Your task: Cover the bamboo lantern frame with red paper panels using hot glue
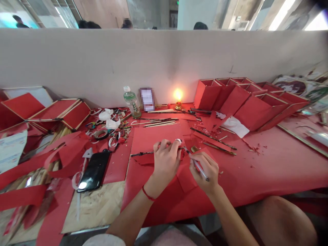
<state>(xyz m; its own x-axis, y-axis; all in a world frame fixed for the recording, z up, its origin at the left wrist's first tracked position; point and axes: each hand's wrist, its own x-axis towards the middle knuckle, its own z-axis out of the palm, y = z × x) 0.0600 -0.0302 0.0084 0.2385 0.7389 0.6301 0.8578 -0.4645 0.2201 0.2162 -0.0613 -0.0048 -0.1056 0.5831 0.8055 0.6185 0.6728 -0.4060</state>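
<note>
My left hand [166, 159], a red cord round its wrist, is closed over a thin dark stick [141, 153] lying across red paper [153, 135]. A white wrap or band [178, 140] shows at one of its fingertips. In my right hand [207, 171] is a slim pen [200, 169], gripped in a writing hold. Its dark tip points left and meets the right end of the stick, close to my left fingertips. Whether tip and stick touch, I cannot tell. A small brass-coloured piece [194, 149] lies just beyond my right hand.
A lit candle [178, 102] burns at the back, near thin sticks [161, 122]. Left of it stand a bottle [132, 104] and a propped phone [147, 99]. Red box frames [230, 95] stand back right. A black phone [94, 169], tape roll [100, 134] and red strips [66, 153] lie left.
</note>
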